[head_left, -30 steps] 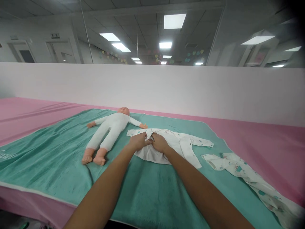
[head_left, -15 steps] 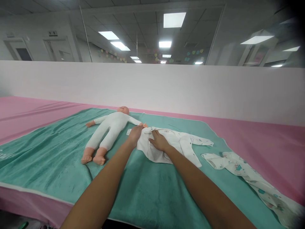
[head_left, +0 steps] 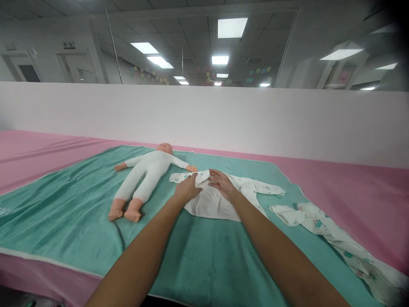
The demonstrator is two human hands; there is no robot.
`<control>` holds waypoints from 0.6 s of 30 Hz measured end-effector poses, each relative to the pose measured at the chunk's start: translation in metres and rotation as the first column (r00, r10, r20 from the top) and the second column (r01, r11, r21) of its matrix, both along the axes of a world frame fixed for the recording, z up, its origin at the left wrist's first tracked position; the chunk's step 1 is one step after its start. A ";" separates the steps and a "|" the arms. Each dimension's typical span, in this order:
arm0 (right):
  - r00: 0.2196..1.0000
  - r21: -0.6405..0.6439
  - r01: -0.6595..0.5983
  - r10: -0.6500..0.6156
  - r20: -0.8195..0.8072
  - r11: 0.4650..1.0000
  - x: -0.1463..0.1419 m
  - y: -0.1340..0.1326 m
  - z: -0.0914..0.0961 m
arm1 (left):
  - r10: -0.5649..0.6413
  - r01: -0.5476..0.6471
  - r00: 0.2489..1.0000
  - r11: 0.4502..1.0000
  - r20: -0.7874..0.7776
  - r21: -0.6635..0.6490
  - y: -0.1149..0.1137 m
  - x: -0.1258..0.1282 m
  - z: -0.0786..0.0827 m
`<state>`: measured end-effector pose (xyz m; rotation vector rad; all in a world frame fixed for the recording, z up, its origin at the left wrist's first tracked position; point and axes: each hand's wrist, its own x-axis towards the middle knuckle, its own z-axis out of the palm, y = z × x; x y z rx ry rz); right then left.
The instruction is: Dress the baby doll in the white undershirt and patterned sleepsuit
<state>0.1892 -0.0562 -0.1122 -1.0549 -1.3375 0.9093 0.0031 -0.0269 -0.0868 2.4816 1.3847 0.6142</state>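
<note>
The white baby top [head_left: 214, 205] lies mid-way across the teal blanket [head_left: 79, 213], just right of the doll [head_left: 145, 175]. The left hand [head_left: 188, 189] presses it, fingers extended. The right hand [head_left: 223, 184] touches its folded edge; I cannot tell whether it grips.

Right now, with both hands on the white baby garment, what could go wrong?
1. The left hand and right hand both rest on the white garment. Uneven pulling might bunch it or drag it across the soft teal blanket.
2. The doll lies close beside the garment, its arm near the sleeve. A wide sweep of the left hand could knock it.
</note>
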 end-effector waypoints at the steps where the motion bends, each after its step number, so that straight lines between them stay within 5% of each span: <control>1: 0.990 0.012 0.036 -0.038 0.133 0.999 -0.002 0.001 -0.001 | 0.021 -0.021 1.000 0.999 0.002 0.034 -0.001 0.001 0.000; 5: 0.783 0.062 0.261 -0.249 0.570 0.963 -0.010 0.002 -0.006 | 0.125 -0.129 0.990 0.989 0.070 0.068 0.000 0.000 0.001; 18: 0.341 0.026 0.520 -0.235 0.910 0.854 0.018 -0.073 -0.011 | -0.047 0.062 0.996 0.978 -0.078 0.199 -0.003 -0.003 -0.005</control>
